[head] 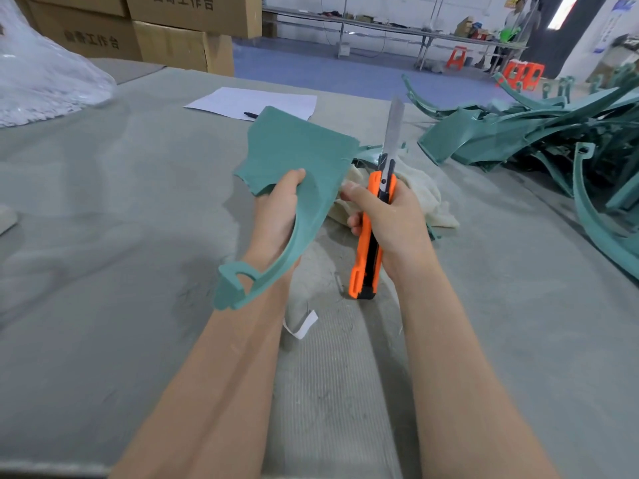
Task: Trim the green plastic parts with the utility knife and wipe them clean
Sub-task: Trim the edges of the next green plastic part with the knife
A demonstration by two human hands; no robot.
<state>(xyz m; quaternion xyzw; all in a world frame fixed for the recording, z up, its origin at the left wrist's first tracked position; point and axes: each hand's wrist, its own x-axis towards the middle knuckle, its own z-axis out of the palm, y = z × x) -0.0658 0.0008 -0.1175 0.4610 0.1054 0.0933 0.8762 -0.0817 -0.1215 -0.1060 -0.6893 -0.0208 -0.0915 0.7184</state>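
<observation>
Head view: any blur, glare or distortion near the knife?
Head view: utility knife blade tip motion-blurred; green part in the left hand fairly sharp; soft light, faint shadow on the table left of the arms; wide-angle bending at the edges; light panel top right blown out.

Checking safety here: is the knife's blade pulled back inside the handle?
No, the blade sticks well out of the orange knife that the right hand grips.

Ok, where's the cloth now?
In the head view, the cream cloth lies on the table centre-right, partly hidden behind the right hand holding the utility knife.
</observation>
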